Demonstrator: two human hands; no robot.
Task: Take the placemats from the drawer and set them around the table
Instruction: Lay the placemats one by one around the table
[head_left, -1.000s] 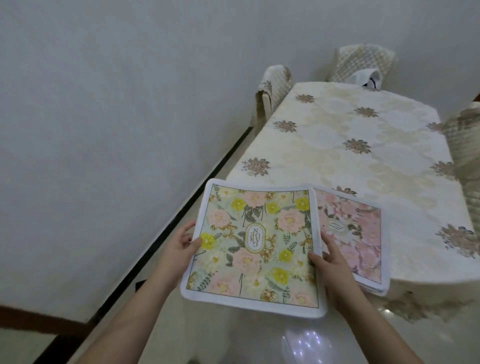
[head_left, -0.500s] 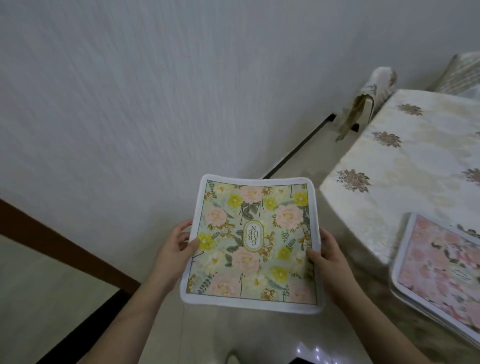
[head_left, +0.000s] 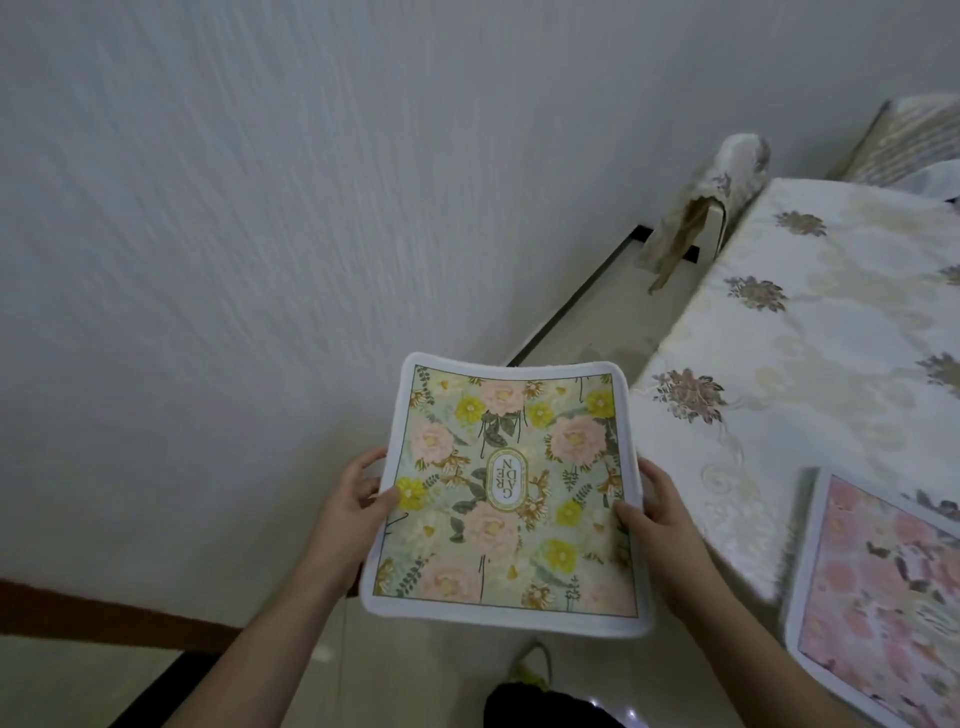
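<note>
Both hands, left hand (head_left: 358, 499) and right hand (head_left: 655, 512), are gripping the green mat (head_left: 506, 493) off the worktop (head_left: 769, 364) corner, next probably laying it at a free edge.

Both forearms rise from the bottom edge of the frame toward its centre, bare and angled inward. The left hand (head_left: 353, 501) grips the left edge of the placemat (head_left: 511, 496), thumb on top and fingers (head_left: 363, 465) curled beneath. The right hand (head_left: 657, 512) pinches the opposite edge likewise, thumb lying across the printed face.

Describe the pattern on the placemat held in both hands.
Pink and yellow flowers on pale green, white border, in the head view: held placemat.
</note>
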